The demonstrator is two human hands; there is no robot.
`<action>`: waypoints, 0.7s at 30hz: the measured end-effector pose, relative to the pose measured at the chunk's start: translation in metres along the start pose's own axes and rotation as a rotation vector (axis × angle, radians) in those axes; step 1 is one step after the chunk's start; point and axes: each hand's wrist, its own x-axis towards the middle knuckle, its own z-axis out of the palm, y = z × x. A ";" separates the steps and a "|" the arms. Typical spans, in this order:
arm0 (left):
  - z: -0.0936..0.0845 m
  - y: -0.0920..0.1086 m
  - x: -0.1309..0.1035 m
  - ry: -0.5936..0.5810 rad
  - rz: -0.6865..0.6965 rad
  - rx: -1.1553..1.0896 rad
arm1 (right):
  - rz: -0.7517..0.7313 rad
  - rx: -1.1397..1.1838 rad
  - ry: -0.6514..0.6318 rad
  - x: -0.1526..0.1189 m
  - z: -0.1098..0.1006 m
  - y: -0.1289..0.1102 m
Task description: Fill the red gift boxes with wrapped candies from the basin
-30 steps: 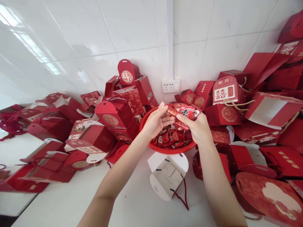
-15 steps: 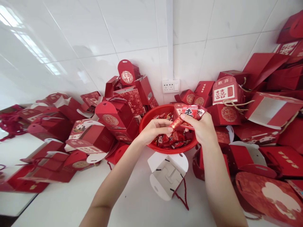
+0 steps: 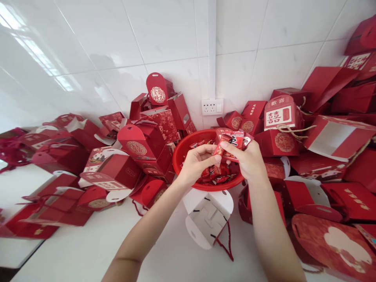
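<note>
Above a red plastic basket (image 3: pixel 177 159), both my hands meet around several red wrapped candies. My right hand (image 3: pixel 249 159) is closed on a small bunch of candy packets (image 3: pixel 236 138), its thumb pressed over the front ones. The fingers of my left hand (image 3: pixel 197 162) pinch the lower end of a small red candy (image 3: pixel 221 146) at the near side of that bunch. More wrapped candies (image 3: pixel 216 172) lie in the basket below, partly hidden by my hands. Just in front of the basket, an open gift box (image 3: pixel 207 219) shows its white inside and a red cord handle (image 3: pixel 229 244).
Red gift boxes are piled at the left (image 3: pixel 117 170) and at the right (image 3: pixel 326 164), some open, some with rope handles. Taller boxes (image 3: pixel 160 94) stand against the white tiled wall (image 3: pixel 170 35). A socket plate (image 3: pixel 212 106) is on the wall behind the basket.
My left hand has moved slightly right, closer to my right hand. The small candy between them has tilted more upright against the bunch. The open box has stayed put.
</note>
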 end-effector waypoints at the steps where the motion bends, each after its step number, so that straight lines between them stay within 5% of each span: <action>1: 0.001 0.001 -0.001 -0.006 -0.001 0.013 | 0.006 0.005 0.005 0.000 0.000 0.000; 15: 0.001 -0.001 -0.004 0.020 0.001 0.000 | 0.106 0.068 -0.105 -0.001 0.001 -0.003; 21: -0.039 0.012 0.012 0.087 0.051 0.233 | 0.025 0.047 0.052 -0.002 -0.002 -0.008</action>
